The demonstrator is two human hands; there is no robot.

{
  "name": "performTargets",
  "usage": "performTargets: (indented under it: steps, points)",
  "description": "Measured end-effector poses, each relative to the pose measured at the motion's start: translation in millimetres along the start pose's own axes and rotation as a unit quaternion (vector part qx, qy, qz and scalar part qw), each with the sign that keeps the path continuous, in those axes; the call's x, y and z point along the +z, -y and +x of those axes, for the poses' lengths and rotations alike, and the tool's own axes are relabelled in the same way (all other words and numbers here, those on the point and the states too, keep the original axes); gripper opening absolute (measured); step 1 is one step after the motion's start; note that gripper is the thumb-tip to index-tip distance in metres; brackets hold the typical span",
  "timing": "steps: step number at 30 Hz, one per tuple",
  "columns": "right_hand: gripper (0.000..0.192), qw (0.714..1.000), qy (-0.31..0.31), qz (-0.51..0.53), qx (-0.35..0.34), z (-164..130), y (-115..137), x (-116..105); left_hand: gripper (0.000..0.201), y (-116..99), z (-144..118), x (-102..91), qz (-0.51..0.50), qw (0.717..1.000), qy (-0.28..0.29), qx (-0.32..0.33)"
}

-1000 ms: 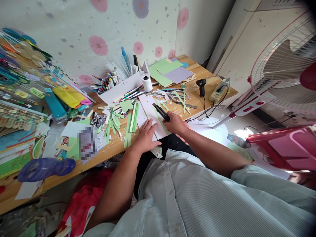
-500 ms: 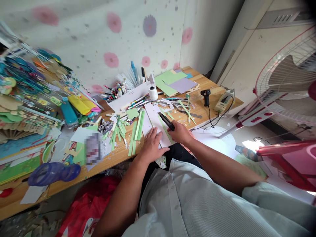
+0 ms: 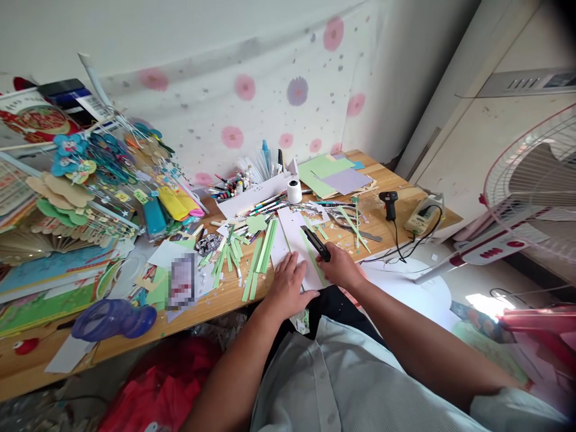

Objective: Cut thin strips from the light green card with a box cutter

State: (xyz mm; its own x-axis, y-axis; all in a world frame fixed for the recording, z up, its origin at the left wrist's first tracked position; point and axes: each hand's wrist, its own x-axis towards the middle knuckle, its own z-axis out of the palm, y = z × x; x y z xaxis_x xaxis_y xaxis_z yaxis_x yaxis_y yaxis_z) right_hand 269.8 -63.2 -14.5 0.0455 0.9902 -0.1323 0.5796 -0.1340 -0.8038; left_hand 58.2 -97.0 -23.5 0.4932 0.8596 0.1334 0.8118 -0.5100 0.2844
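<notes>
My left hand [image 3: 290,282] lies flat with fingers spread on a white sheet of paper [image 3: 294,240] at the front edge of the wooden desk [image 3: 216,303]. Just to its right, my right hand [image 3: 342,267] grips a black utility knife [image 3: 315,242], whose body points up and left over the sheet. A thin green paper strip [image 3: 315,264] runs along the sheet under the knife. Several cut green strips [image 3: 261,255] lie just left of the sheet.
A white pen holder [image 3: 256,192], tape roll [image 3: 294,191], coloured paper sheets [image 3: 333,174], scissors [image 3: 346,222] and a black glue gun [image 3: 389,204] sit behind. Paper crafts [image 3: 81,204] pile up at left. A blue object [image 3: 114,318] lies front left. A standing fan [image 3: 531,198] is at right.
The camera has tilted up, so the desk and hands sit lower in the picture. Both hands keep the same hold on the sheet and the knife.
</notes>
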Motion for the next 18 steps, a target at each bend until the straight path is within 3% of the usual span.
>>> performTargets:
  steps: [18]
  points:
    - [0.013,1.000,-0.003,0.004,-0.003,2.8,-5.6,3.3,0.084,-1.0,0.7,-1.0,-0.023,1.000,0.016,-0.014]
